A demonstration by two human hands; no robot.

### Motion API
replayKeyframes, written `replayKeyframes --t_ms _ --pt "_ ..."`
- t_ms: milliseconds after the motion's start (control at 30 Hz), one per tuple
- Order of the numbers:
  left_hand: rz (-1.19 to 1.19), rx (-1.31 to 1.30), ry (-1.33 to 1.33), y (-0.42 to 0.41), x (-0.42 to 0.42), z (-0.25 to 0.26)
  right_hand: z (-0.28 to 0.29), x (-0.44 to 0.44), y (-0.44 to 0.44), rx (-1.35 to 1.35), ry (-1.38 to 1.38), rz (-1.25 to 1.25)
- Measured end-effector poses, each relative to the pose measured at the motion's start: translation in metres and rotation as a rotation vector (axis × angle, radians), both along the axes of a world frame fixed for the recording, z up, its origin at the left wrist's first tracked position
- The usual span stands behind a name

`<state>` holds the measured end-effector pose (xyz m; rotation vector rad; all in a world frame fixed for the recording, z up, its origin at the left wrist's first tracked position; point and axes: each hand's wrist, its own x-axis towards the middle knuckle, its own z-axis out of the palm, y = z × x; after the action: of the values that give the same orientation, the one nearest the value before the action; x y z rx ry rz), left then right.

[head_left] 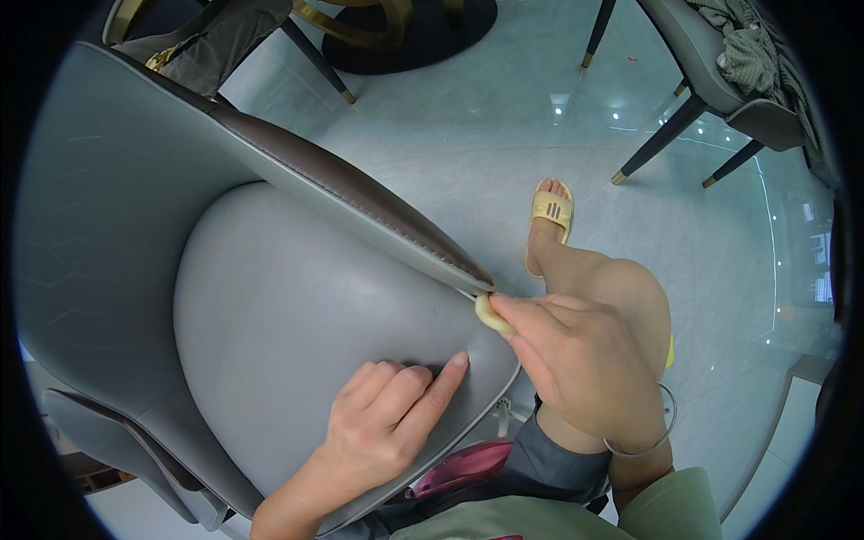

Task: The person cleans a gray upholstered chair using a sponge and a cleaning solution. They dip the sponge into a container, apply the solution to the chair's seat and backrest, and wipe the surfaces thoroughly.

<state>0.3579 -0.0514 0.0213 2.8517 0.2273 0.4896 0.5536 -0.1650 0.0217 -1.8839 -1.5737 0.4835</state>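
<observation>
A grey upholstered chair with a smooth seat point(290, 283) and a curved backrest with brown trim point(351, 175) fills the left and middle of the view. My right hand point(574, 358) pinches a small pale-yellow soft piece, perhaps a sponge point(491, 316), at the front corner where the side of the backrest meets the seat. My left hand point(398, 418) rests on the seat, its index finger extended and touching the surface near the front edge, the other fingers curled. Nothing shows in it. A metal bangle point(649, 449) circles my right wrist.
Another chair point(702, 61) with a crumpled grey-green cloth point(752, 64) stands at the upper right. A round black table base point(412, 40) and another chair's leg point(317, 61) are at the top. Part of another grey chair point(115, 445) shows at lower left. My sandalled foot point(552, 209) is on the glossy floor.
</observation>
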Motion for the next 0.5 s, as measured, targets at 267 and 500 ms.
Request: replayKeyframes --t_ms 267,500 --pt "0.053 -0.106 -0.016 -0.0008 0.0023 -0.0022 -0.0016 -0.0001 0.0011 0.016 0.010 0.006" --pt "0.108 -0.263 -0.087 -0.0001 0.0036 -0.0071 -0.0020 0.0000 0.0011 0.018 0.009 0.006"
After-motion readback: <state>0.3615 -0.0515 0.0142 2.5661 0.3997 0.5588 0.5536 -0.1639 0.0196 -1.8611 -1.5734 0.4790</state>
